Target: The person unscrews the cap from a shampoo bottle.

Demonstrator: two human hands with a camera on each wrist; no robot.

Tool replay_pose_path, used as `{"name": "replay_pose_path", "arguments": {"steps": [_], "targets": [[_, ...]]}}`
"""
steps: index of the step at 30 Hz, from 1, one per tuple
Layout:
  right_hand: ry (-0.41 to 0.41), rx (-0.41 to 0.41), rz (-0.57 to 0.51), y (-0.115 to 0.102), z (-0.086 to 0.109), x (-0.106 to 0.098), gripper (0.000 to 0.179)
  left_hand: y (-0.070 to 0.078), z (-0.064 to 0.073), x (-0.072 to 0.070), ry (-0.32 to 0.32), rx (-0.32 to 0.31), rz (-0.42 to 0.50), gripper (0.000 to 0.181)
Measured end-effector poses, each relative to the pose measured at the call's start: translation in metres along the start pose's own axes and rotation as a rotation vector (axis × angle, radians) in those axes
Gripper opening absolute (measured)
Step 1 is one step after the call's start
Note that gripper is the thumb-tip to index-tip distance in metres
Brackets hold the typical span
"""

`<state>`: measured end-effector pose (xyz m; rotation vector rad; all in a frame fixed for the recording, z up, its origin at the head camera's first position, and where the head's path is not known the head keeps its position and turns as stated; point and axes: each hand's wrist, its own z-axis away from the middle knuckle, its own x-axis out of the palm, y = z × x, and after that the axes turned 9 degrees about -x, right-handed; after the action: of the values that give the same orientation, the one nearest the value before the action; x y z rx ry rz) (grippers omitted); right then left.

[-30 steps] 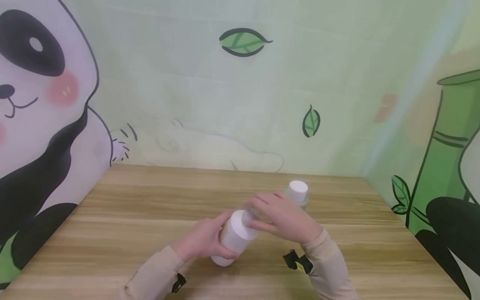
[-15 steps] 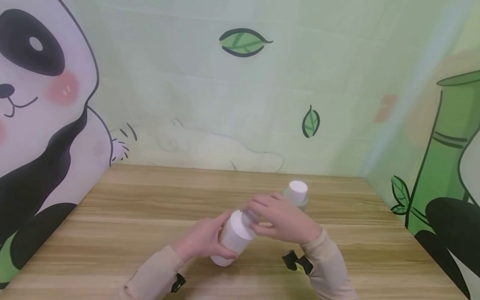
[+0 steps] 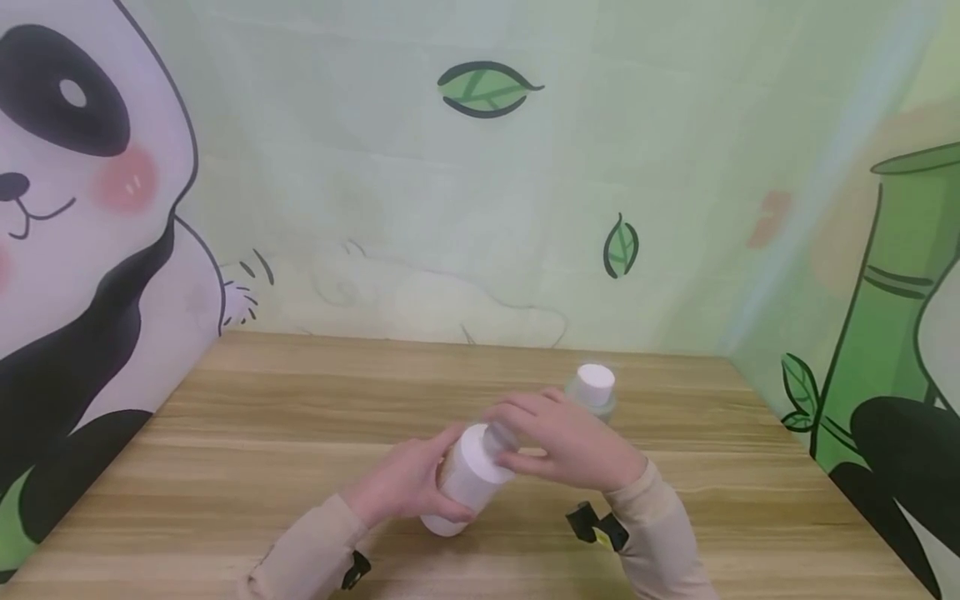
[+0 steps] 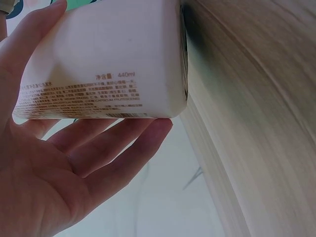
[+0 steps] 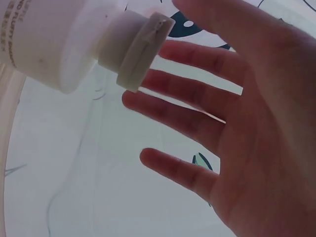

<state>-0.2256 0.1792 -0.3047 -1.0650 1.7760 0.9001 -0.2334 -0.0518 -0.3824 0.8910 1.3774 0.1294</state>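
Note:
A white shampoo bottle [image 3: 471, 479] leans over the middle of the table, its top tilted to the right and away from me. My left hand [image 3: 405, 477] grips its body, thumb on the near side and fingers round the other. Brown print and "440ml" show on the label [image 4: 113, 89] in the left wrist view. At the bottle's neck, my right hand [image 3: 573, 443] pinches the pale cap [image 5: 143, 52] between thumb and fingertips. The little finger is held away from the cap in the right wrist view. The bottle's base is close over the tabletop.
Behind my right hand stands a second bottle with a white cap [image 3: 596, 385], its lower part hidden by the hand. The wood-grain table [image 3: 300, 400] ends at a green backdrop [image 3: 360, 167] printed with leaves, pandas and bamboo.
The right fingers shift slightly at the cap. The left hand and the bottle stay almost in place.

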Motion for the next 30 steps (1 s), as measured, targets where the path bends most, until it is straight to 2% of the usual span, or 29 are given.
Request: {"name": "replay_pose_path", "arguments": {"steps": [5,12,21,30], "targets": [[-0.016,0.070,-0.002,0.0002,0.0016,-0.0003,0.038,-0.0003,0.0012,0.0012,0.009,0.011,-0.009,0.092],[-0.041,0.089,-0.005,0.0013,0.0016,0.0012,0.032,-0.0005,0.0007,0.0013,0.010,0.019,-0.012,0.092],[-0.010,0.017,0.029,0.0009,0.0018,0.0013,0.031,-0.0003,0.0002,0.0011,0.000,0.014,0.004,0.092],[0.005,-0.054,0.003,0.0018,0.0029,0.0010,0.038,0.0006,0.0006,0.0008,0.005,0.011,0.007,0.091]]}}
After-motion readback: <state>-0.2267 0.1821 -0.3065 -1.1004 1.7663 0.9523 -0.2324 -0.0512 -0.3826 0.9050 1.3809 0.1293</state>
